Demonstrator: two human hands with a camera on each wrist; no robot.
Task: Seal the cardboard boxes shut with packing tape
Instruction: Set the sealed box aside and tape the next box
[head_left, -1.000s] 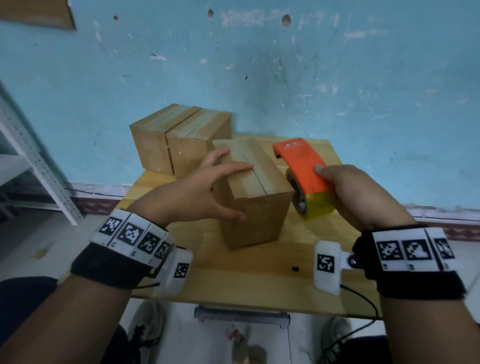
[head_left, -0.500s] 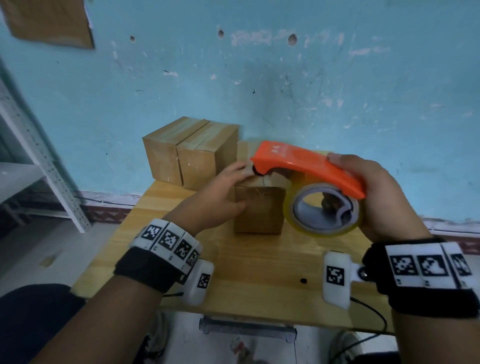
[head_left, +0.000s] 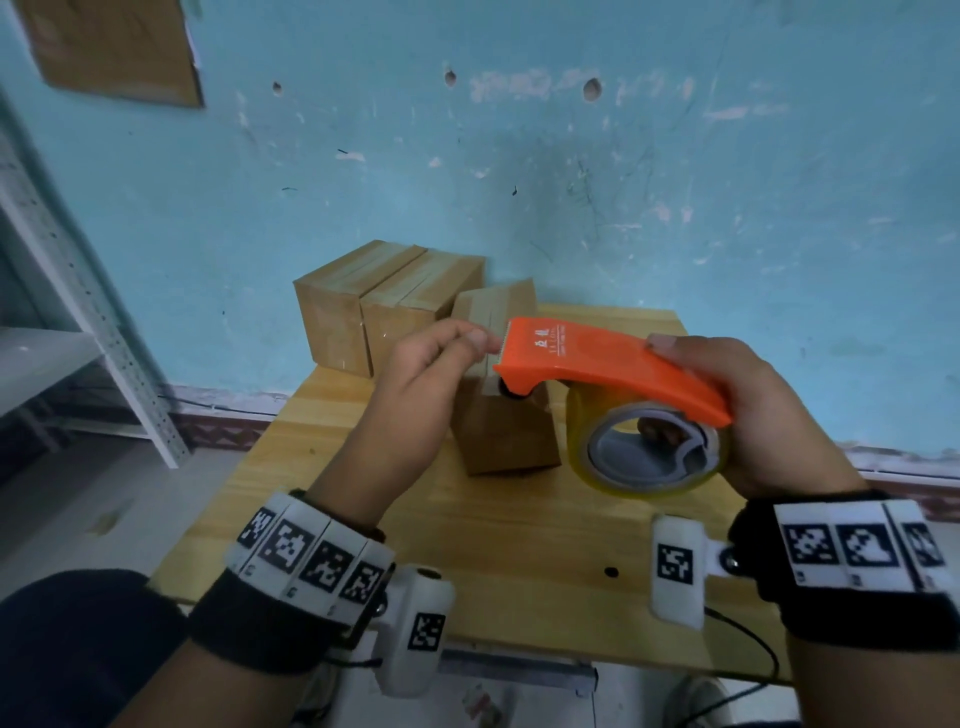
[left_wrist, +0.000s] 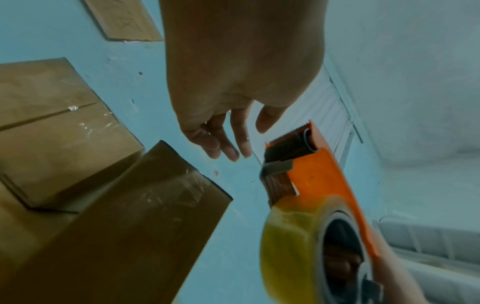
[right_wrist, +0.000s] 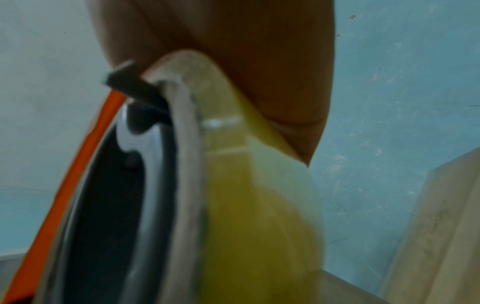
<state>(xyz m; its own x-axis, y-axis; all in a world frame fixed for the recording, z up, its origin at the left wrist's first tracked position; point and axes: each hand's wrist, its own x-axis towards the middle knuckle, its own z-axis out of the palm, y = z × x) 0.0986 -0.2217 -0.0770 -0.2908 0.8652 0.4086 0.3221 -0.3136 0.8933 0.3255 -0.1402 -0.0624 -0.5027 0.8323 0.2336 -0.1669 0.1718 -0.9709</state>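
The right hand (head_left: 769, 415) is nearest, raised above the light wooden surface (head_left: 519, 545) with its fingers wrapped round the orange plastic tape dispenser (head_left: 613, 364); one fingertip shows through the grey core of the roll of clear yellowish packing tape (head_left: 649, 447) that hangs under it. The dispenser's long axis runs from that hand up and leftward, so its toothed cutting edge points at the left hand (head_left: 421, 395).

The left hand is lifted to the same height, its fingertips (head_left: 475, 335) drawn together just beside the cutter. In the left wrist view the fingers (left_wrist: 228, 142) look loosely extended short of the blade, and whether they already pinch a free tape end cannot be told, since the film is transparent. By my reading the tape end must be pulled leftward off the cutter, and the left hand is the one placed for that.

Just beyond and below the two hands stands the small brown cardboard box (head_left: 506, 431), upright at mid-surface, partly hidden by the dispenser's nose. Its top seam runs near to far.

Further off, at the far left corner, two more brown cardboard boxes (head_left: 384, 301) sit touching side by side, glossy film glinting on them in the left wrist view.

Behind rises a scuffed pale blue wall (head_left: 623, 182) with a cardboard sheet (head_left: 114, 47) fixed at upper left; a white metal shelf rack (head_left: 78, 291) stands to the left.
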